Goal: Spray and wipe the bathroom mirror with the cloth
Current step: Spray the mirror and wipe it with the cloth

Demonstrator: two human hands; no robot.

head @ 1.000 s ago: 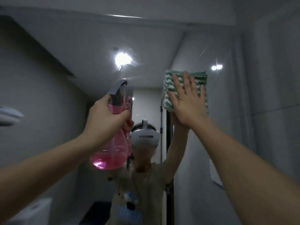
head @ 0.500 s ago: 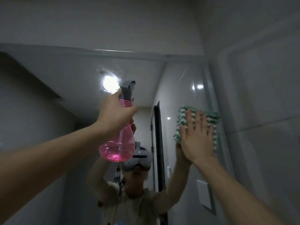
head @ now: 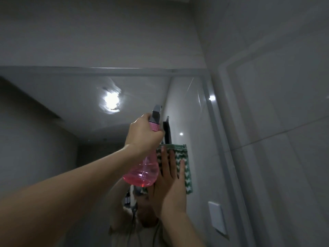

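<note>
Left hand [head: 142, 134] clenched round neck of pink spray bottle [head: 142, 172], nozzle up toward mirror [head: 71, 107], ready to mist. Right hand [head: 169, 182] flat, fingers straight, pressing green-white cloth [head: 185, 161] on glass; cloth shows beyond fingertips, spread for wiping.
</note>
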